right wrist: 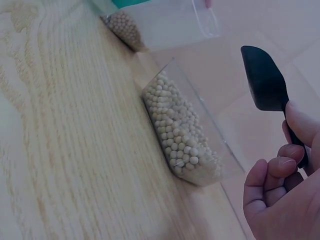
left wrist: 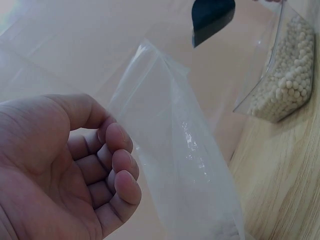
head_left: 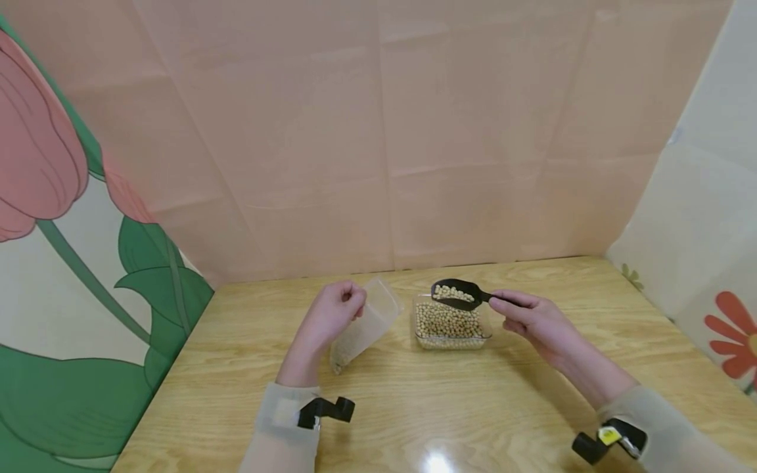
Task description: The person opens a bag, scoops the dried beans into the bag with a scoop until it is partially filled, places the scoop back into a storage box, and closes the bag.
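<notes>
My left hand point(head_left: 336, 307) pinches the upper edge of a clear zip bag point(head_left: 374, 322), which hangs tilted over the table. In the right wrist view, beans fill the bag's bottom corner point(right wrist: 122, 27). By its handle, my right hand point(head_left: 541, 323) holds a black scoop point(head_left: 467, 294) loaded with pale round beans point(head_left: 452, 293). The scoop is above the back of a clear rectangular container point(head_left: 452, 343) of the same beans, its bowl pointing toward the bag. In the left wrist view, the curled fingers point(left wrist: 125, 162) lie along the bag's edge.
The wood-grain table point(head_left: 414, 401) extends around the container and in front of both hands. Behind it rises a pink sheet point(head_left: 378, 144). Flower-patterned panels stand at the left point(head_left: 77, 276) and right point(head_left: 698, 249). Each sleeve carries a black strapped mount.
</notes>
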`<state>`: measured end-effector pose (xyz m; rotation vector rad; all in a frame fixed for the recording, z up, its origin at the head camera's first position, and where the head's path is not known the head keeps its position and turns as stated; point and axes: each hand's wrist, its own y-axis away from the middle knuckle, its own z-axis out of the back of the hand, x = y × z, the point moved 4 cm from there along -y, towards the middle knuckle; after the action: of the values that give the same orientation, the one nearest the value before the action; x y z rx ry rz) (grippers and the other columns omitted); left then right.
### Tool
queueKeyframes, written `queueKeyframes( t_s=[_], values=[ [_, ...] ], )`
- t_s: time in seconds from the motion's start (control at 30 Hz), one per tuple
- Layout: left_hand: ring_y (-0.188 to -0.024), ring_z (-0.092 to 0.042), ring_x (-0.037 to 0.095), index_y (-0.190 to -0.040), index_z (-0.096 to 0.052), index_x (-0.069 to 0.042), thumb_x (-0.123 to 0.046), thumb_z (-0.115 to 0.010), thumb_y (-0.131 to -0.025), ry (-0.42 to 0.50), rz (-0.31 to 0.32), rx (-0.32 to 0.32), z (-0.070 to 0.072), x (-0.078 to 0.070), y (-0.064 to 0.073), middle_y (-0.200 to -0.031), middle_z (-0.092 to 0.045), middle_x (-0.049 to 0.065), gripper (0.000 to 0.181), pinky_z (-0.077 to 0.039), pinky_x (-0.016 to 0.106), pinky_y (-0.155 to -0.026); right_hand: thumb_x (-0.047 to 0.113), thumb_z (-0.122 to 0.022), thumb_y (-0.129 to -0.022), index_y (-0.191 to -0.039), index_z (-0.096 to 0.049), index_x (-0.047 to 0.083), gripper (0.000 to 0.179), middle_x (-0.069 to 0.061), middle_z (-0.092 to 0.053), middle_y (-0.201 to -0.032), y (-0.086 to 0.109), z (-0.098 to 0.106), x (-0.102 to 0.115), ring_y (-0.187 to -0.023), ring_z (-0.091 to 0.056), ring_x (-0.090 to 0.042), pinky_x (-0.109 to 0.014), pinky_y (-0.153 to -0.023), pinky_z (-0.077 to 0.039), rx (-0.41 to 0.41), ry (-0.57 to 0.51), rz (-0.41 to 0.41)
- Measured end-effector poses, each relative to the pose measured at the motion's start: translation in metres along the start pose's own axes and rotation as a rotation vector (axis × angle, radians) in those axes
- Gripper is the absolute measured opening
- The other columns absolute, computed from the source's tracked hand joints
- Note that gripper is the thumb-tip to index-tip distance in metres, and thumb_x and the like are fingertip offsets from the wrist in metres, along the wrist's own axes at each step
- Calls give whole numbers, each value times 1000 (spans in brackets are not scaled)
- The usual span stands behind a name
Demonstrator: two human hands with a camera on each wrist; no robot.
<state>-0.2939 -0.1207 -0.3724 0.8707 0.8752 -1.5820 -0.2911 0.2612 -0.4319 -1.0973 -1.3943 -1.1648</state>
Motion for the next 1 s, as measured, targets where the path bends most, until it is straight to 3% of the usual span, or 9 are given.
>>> queueKeyframes(
  t_s=[0.37,0.6,1.0],
  values=[
    [-65,-45,20,-85,-63,-10,-19,-57,-110,9,-12,-4,0,1,1,-80,-61,5,28,-39,35,-62,28,-76,-107,-133,-78,22,26,11,-63,-133,1,-1,9,-89,-60,-7,-26,-95,-58,3,71,19],
    [-64,-44,19,-85,-63,-10,-19,-57,-111,-4,-7,-6,0,0,0,-79,-61,5,28,-39,34,-61,26,-75,-108,-155,-61,1,55,-16,-42,-166,-2,-11,17,-106,-66,-4,-24,-96,-57,7,93,35],
    [-62,-42,19,-85,-63,-10,-19,-58,-111,6,-9,-8,1,-1,1,-79,-61,5,28,-37,33,-59,29,-76,-107,-157,-56,-5,63,-20,-35,-174,-5,-38,30,-122,-61,-4,-23,-98,-55,48,136,50]
  ],
)
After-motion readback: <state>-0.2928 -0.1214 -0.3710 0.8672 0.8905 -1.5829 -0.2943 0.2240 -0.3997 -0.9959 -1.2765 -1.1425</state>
